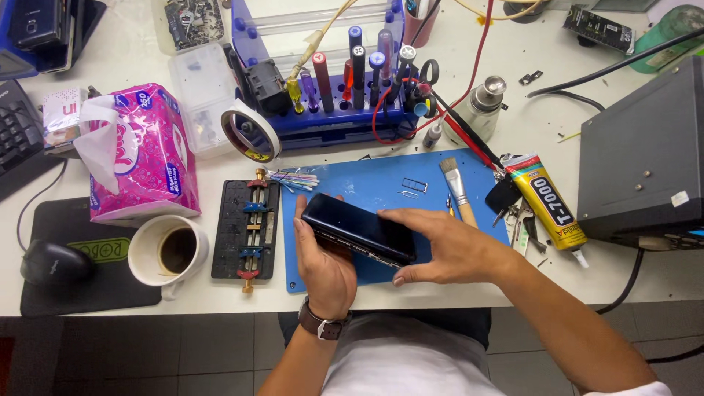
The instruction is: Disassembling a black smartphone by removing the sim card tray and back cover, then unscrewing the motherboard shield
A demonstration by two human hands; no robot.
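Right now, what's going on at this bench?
A person holds a dark smartphone in both hands above a blue work mat. The left hand cradles it from below; the right hand grips its near edge, where the screen looks slightly parted from the body. A small brush lies on the mat, a yellow glue tube to its right, and a black clamp fixture and coffee mug to the left.

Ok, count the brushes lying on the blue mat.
1. A single brush with a wooden handle lies on the blue mat, just beyond the right hand. Others may be hidden among the tools in the blue rack behind.
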